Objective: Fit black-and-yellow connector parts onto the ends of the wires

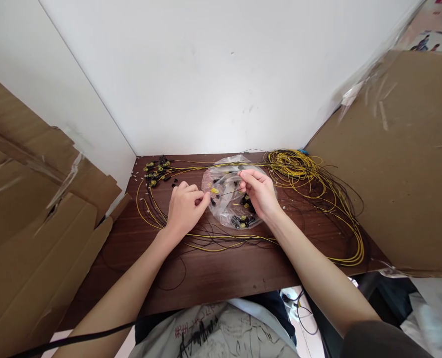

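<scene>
A thin black wire [228, 193] stretches between my two hands above a clear plastic bag [227, 204]. My left hand [186, 205] pinches it between thumb and forefinger at the bag's left side. My right hand [259, 193], over the bag's right side, is also closed, with fingertips pinched on the wire; exactly what lies between them is too small to make out. Small black and yellow parts [242, 222] lie in or on the bag. Behind my left hand sits a cluster of black and yellow connectors [156, 171] joined to wires.
A tangled coil of yellow and black wires [293, 166] lies at the back right, its strands looping around the brown table [243, 271]. Cardboard sheets [392, 164] stand on both sides, with a white wall [221, 79] behind. A black strap or cable crosses at lower left.
</scene>
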